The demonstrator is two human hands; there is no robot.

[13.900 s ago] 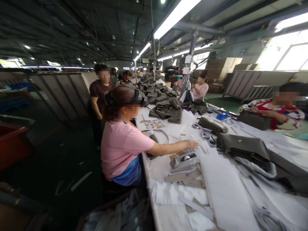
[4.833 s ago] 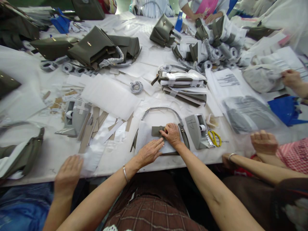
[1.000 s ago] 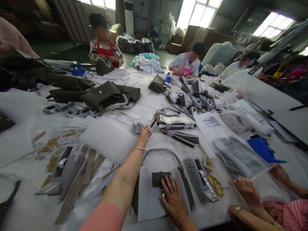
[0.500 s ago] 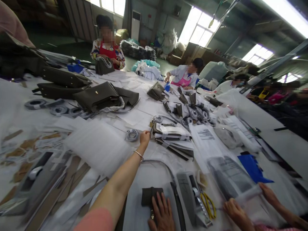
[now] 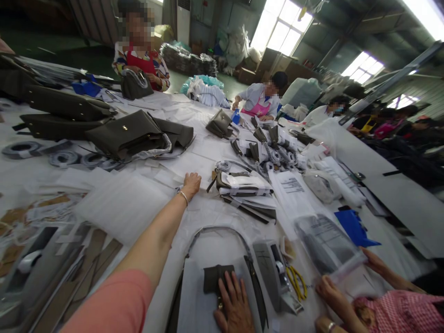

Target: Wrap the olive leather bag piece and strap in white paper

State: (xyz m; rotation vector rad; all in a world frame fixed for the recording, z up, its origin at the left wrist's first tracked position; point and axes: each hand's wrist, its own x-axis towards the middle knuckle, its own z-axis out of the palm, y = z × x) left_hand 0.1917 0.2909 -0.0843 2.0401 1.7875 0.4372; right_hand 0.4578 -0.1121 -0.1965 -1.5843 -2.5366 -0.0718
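Note:
My right hand lies flat with fingers spread on a handbag, over a white sheet and beside a dark brown flap piece with a gold clasp. The bag's wrapped handle arches away from me. Farther out, my left arm is stretched forward. My left hand is closed over a coiled strap, most of it hidden under the fingers; only a small grey bit shows at its left. To its right lies a stack of flat, folded dark bags with white wrapping.
A tape dispenser and yellow-handled scissors lie right of the bag. A co-worker's hands hold a clear-bagged item. White foam sheets lie at left; finished bags and more coils sit beyond.
My left hand has moved left from the edge of the folded bag stack onto the coiled strap, which lay uncovered before. My right hand stays on the handbag. The view has shifted slightly.

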